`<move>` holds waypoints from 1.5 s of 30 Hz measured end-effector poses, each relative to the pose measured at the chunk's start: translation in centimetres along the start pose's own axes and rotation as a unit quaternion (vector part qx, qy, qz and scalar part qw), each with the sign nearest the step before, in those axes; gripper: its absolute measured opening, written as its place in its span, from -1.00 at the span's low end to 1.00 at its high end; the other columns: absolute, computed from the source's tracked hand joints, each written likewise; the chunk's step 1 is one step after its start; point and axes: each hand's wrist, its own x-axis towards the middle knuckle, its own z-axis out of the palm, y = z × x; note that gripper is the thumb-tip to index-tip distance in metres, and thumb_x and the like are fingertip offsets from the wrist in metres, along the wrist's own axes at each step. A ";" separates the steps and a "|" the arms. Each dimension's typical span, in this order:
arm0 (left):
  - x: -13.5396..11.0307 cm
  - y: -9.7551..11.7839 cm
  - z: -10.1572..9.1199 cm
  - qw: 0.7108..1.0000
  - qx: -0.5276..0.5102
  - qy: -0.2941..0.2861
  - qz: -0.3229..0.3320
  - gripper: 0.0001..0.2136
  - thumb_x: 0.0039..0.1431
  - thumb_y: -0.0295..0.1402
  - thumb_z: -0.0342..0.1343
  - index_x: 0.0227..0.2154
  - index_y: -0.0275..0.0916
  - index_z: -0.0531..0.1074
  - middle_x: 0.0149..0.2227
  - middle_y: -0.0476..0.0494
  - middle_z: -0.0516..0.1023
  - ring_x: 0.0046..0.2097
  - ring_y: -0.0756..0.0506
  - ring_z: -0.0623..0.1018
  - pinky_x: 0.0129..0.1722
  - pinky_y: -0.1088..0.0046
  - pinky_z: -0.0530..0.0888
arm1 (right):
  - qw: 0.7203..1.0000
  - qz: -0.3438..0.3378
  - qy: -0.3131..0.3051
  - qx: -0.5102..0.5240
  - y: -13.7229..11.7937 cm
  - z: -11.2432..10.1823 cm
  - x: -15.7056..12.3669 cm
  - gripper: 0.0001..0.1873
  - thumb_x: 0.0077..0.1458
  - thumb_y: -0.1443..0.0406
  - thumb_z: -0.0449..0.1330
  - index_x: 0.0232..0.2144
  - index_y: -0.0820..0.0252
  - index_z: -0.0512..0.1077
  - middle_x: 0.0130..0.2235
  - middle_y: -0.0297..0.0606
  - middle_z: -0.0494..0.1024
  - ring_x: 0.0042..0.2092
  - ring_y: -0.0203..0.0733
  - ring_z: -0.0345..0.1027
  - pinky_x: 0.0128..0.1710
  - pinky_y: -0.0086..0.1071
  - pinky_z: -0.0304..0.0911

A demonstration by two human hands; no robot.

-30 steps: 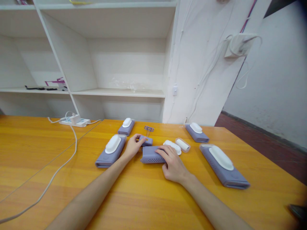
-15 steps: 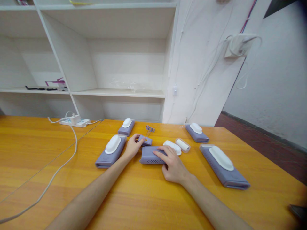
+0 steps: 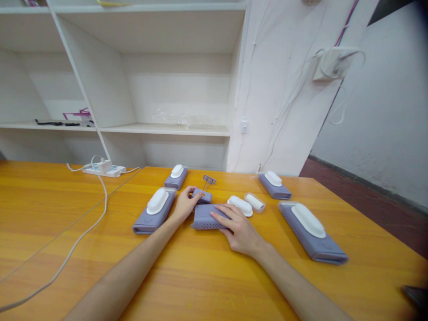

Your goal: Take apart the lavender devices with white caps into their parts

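Purple case (image 3: pixel 204 219) under R hand (image 3: pixel 241 232), grip clamped on, L hand (image 3: pixel 183 206) pinches sm. part (image 3: pixel 202 196)

I see left hand (image 3: pixel 183 206) pinching small purple block (image 3: pixel 203 196) on orange table (image 3: pixel 67 214). Right hand (image 3: pixel 239 229) lies flat over perforated purple case (image 3: pixel 204 218), just beside block. White oval insert (image 3: pixel 240 205) lies near case.

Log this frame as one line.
left hand: pinching small purple piece | right hand: flat on perforated purple case | near: white oval piece beside case | surface: orange table
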 end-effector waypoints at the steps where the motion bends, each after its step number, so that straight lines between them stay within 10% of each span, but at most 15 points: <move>1: 0.0 0.0 0.0 1.000 -0.001 -0.001 -0.001 -0.68 -0.08 -0.16 0.20 -0.30 -0.27 0.45 -0.28 -0.15 0.54 -0.23 -0.14 0.52 -0.19 0.36 0.40 | 1.000 -0.001 0.001 -0.001 0.0 0.0 0.0 -0.40 0.01 0.46 0.12 0.11 0.00 0.24 0.12 -0.16 0.31 0.11 -0.04 0.13 0.05 0.00 0.16; 23: -0.3 1.8 -0.3 0.985 -0.154 0.061 -0.058 -0.46 -0.14 -0.08 0.26 -0.13 -0.27 0.32 -0.22 -0.20 0.53 -0.19 -0.13 0.53 -0.25 0.40 0.42 | 0.998 0.033 0.046 -0.024 -0.3 0.0 0.1 -0.54 0.11 0.24 0.11 0.08 0.06 0.27 0.08 -0.14 0.35 0.09 -0.03 0.17 0.08 -0.03 0.12; 33: -0.8 2.9 1.0 0.962 -0.265 -0.014 -0.069 -0.63 -0.05 -0.10 0.18 -0.24 -0.25 0.44 -0.30 -0.08 0.49 -0.32 -0.02 0.47 -0.38 0.53 0.37 | 0.925 0.209 0.305 0.084 1.6 1.3 -0.2 -0.28 0.16 0.18 0.01 0.26 0.16 -0.23 0.14 -0.01 0.12 0.06 -0.05 0.18 0.07 -0.02 0.14; 40: -1.4 4.8 0.8 0.968 -0.230 -0.087 -0.054 -0.68 -0.01 -0.13 0.16 -0.25 -0.23 0.47 -0.36 -0.03 0.47 -0.40 0.02 0.41 -0.45 0.56 0.30 | 0.867 0.280 0.327 0.252 2.6 1.4 -0.1 -0.39 0.21 0.12 -0.05 0.24 0.06 -0.13 0.01 -0.12 0.32 -0.06 -0.14 0.30 -0.03 -0.14 0.22; 45: -1.6 5.4 0.7 0.976 -0.182 -0.117 -0.024 -0.69 0.04 -0.15 0.12 -0.21 -0.22 0.47 -0.31 -0.05 0.48 -0.35 0.00 0.41 -0.40 0.54 0.27 | 0.892 0.250 0.284 0.246 1.8 0.9 -0.1 -0.44 0.21 0.17 -0.03 0.22 0.10 -0.03 -0.25 -0.26 0.46 -0.22 -0.19 0.35 -0.10 -0.21 0.22</move>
